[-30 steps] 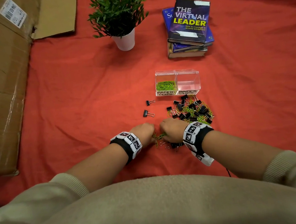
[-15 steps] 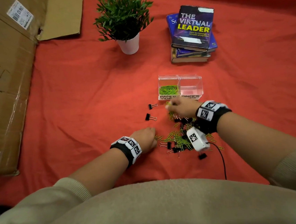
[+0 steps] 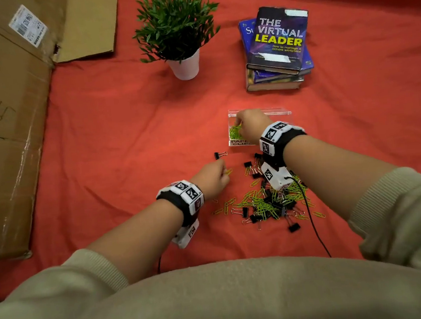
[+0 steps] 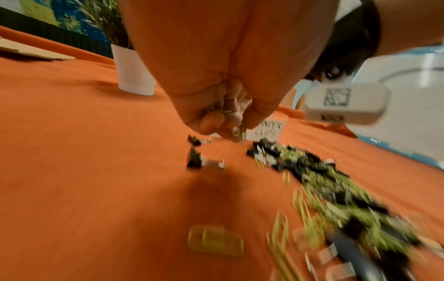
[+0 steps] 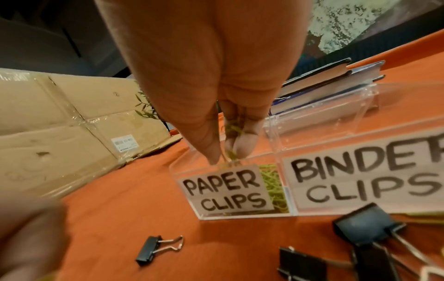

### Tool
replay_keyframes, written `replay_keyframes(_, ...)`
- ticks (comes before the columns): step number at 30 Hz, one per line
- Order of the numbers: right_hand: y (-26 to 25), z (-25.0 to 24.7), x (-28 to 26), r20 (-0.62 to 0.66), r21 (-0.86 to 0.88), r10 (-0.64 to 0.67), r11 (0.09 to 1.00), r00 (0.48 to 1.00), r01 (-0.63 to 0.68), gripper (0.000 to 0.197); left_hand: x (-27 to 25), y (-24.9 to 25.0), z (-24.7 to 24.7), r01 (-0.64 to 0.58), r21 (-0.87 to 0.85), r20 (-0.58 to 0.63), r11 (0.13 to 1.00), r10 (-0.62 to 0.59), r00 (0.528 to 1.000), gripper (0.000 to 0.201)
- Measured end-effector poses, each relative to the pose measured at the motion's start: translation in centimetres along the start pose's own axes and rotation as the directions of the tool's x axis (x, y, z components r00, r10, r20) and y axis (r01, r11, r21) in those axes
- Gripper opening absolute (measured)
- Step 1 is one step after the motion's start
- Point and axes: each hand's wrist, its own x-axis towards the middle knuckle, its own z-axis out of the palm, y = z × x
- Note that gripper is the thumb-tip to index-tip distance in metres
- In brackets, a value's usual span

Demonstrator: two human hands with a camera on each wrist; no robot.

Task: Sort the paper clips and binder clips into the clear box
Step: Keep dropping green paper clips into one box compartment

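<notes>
The clear box (image 3: 280, 112) (image 5: 360, 133) stands on the red cloth, with labels PAPER CLIPS and BINDER CLIPS on its two compartments. Green paper clips (image 3: 235, 131) lie in the left compartment. My right hand (image 3: 248, 124) (image 5: 230, 154) hovers over that compartment, its fingertips pinching a few green paper clips. My left hand (image 3: 212, 176) (image 4: 228, 123) is lower left of the box, above the cloth, with green paper clips pinched in its curled fingers. A mixed pile of green paper clips and black binder clips (image 3: 267, 202) (image 4: 324, 180) lies between my arms.
A lone black binder clip (image 3: 219, 155) (image 5: 157, 249) lies left of the box front. A potted plant (image 3: 179, 38) and a stack of books (image 3: 277, 47) stand behind the box. Flattened cardboard (image 3: 7, 114) covers the left side. A black cable (image 3: 310, 216) crosses the pile.
My right hand has moved from the pile up to the box's paper clip compartment with clips in it. My left hand has lifted and moved forward toward the box.
</notes>
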Motion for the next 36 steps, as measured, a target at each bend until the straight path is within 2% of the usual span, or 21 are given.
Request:
replay_keyframes(4,1.2,0.2,-0.7,-0.082,0.166,-0.035,0.985,0.996,0.048,0.037,2.3,2.0,-2.6,-0.030,-0.017,-0.097,0.999,0.028,0.995,0.008)
replay_keyframes(8,2.9,-0.2,-2.3,-0.237,0.355,0.057,0.934,0.970,0.032,0.026,5.5,4.0,-5.0,-0.041,0.030,-0.158,0.999,0.045,0.986,0.017)
replay_keyframes(11,4.1,0.3,-4.4,-0.252,0.400,0.077,0.916,0.965,0.031,0.017,7.9,5.3,-5.6,-0.046,0.129,-0.148,0.991,0.065,0.987,0.021)
replay_keyframes(13,4.7,1.3,-6.3,-0.172,0.363,0.038,0.931,0.984,0.028,0.016,9.0,5.8,-5.5,-0.047,0.188,-0.109,0.981,0.068,0.992,0.023)
replay_keyframes(15,5.0,2.7,-8.0,-0.032,0.253,-0.056,0.965,0.998,0.062,0.019,9.3,5.8,-5.0,-0.057,0.242,-0.065,0.969,0.075,0.995,0.028)
replay_keyframes(18,5.1,4.8,-9.5,0.105,0.040,-0.206,0.978,0.973,0.203,0.022,8.1,5.3,-4.2,-0.126,0.280,-0.107,0.952,0.161,0.981,0.036)
replay_keyframes(21,5.3,6.2,-9.8,0.130,-0.082,-0.239,0.965,0.962,0.251,0.023,5.5,4.2,-3.6,-0.201,0.255,-0.237,0.946,0.263,0.935,0.031)
replay_keyframes(23,5.3,6.8,-9.9,0.110,-0.170,-0.259,0.946,0.960,0.275,0.023,3.7,2.8,-3.0,-0.204,0.256,-0.242,0.945,0.267,0.933,0.023)
replay_keyframes(27,5.3,7.8,-9.9,0.088,-0.253,-0.293,0.918,0.952,0.306,0.023,0.1,-0.6,-0.9,-0.140,0.234,-0.042,0.962,0.153,0.987,0.016)
replay_keyframes(30,5.2,8.3,-9.9,0.100,-0.261,-0.285,0.917,0.953,0.301,0.026,-2.3,-2.5,0.9,-0.093,0.265,0.060,0.960,0.080,0.995,0.019)
replay_keyframes(33,4.6,7.7,-10.2,0.094,-0.121,-0.229,0.963,0.969,0.239,0.019,-3.5,-3.6,2.0,-0.074,0.301,0.089,0.951,0.049,0.995,0.028)
replay_keyframes(36,4.3,7.2,-10.3,0.075,0.234,-0.090,0.970,0.993,0.070,0.011,-3.9,-3.9,2.6,-0.070,0.333,0.089,0.940,0.043,0.995,0.031)
